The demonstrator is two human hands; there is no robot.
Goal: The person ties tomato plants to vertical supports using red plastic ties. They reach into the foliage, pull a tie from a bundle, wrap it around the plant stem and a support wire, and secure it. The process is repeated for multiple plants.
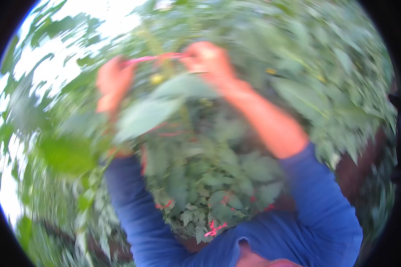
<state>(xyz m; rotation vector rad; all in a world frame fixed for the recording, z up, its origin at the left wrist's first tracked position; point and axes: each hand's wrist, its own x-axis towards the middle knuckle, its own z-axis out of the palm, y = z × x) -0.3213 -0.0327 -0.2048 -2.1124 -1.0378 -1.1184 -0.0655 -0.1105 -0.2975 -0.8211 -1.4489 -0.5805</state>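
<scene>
A pink-red tie strip (147, 59) runs taut between my two hands, passing across a thick green plant stem (166, 66). My left hand (115, 80) is closed on the strip's left end, and my right hand (209, 60) grips it just right of the stem. Blur hides the exact finger positions, and I cannot tell whether the strip goes in front of the stem or around it. A small round yellow fruit (157, 79) hangs just below the strip. Broad green leaves (153, 110) spread below and between my forearms, covering part of the stem.
Dense foliage (287, 43) surrounds my arms on both sides. More red ties (168, 134) show lower on the plant, and a bright pink tie (215, 229) lies among leaves near my chest. Another yellow fruit (271, 71) is at right. Brown soil (362, 167) shows beyond my right arm.
</scene>
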